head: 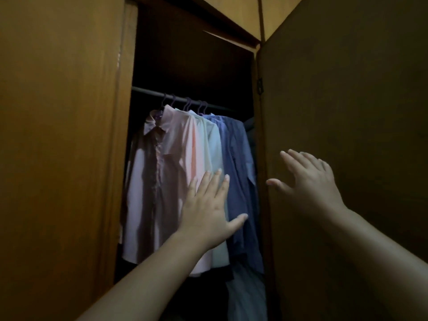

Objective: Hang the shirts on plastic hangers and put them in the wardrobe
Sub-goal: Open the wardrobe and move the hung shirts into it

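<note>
Several shirts hang on purple plastic hangers (188, 105) from the rail (148, 92) inside the wooden wardrobe. From left to right they are a pale pink shirt (148, 181), a peach shirt (192, 147), a pale green shirt (214, 144) and a dark blue shirt (238, 163). My left hand (208, 209) is spread flat in front of the shirts, fingers straight, over the peach and green ones. My right hand (310, 181) is open with straight fingers by the inner face of the right door (347, 112); whether it touches the door is unclear.
The left door panel (60, 135) stands at the left, leaving a narrow opening. Below the shirts lies dark space with a pale bundle of cloth (245, 297) at the bottom right. The wardrobe's inside is dim.
</note>
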### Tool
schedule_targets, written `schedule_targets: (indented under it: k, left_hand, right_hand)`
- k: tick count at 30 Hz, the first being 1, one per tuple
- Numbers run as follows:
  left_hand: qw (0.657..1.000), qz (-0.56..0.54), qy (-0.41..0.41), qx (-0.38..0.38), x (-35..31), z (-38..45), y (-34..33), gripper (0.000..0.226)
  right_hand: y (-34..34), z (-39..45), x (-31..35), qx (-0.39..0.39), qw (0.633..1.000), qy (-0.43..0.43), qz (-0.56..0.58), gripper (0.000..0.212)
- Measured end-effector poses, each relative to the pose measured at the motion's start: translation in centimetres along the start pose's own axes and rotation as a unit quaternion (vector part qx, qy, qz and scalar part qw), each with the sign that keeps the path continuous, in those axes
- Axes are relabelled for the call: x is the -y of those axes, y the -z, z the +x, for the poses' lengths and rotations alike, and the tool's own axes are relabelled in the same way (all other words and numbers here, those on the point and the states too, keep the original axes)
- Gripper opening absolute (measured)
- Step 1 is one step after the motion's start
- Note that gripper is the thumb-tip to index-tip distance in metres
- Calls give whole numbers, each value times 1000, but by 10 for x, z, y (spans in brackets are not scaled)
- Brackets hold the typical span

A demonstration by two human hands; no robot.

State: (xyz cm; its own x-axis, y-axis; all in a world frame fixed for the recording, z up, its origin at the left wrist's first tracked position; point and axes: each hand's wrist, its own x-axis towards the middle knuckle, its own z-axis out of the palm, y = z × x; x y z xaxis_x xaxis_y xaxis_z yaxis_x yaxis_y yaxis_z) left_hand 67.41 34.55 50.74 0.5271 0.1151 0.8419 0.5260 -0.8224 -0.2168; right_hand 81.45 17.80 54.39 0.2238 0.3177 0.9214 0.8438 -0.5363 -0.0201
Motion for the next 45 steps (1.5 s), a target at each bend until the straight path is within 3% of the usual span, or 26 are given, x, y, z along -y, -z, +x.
schedule_targets:
  k: [5,16,19,23,32,40,45]
  left_hand:
    - [997,-73,-18,32,-79,-12,-7,106]
    - [958,-247,-113,87,-252,-24,5,105]
    - [943,-293,-117,106,-292,-29,8,110]
    - [928,-321,-117,149,-331,-35,8,114]
    - [932,-305,-124,153,-339,-36,10,114]
    - [934,-323,-128,78,-297,-62,16,114]
    - [938,-312,-129,73,-265,-67,27,112]
  right_hand:
    - [46,-49,-48,0,999,-18,-26,75]
    - [127,-127,-140,-98,991,-46,-83,64]
    - [139,-140,-159,-88,990,-109,-33,65]
    - [141,-150,-174,-1,971,-212,108,71]
    - [142,-158,-179,-27,942,-213,260,48]
    - [138,-165,-152,-72,912,-183,361,41]
    - [132,-166,-137,-117,879,-181,426,39]
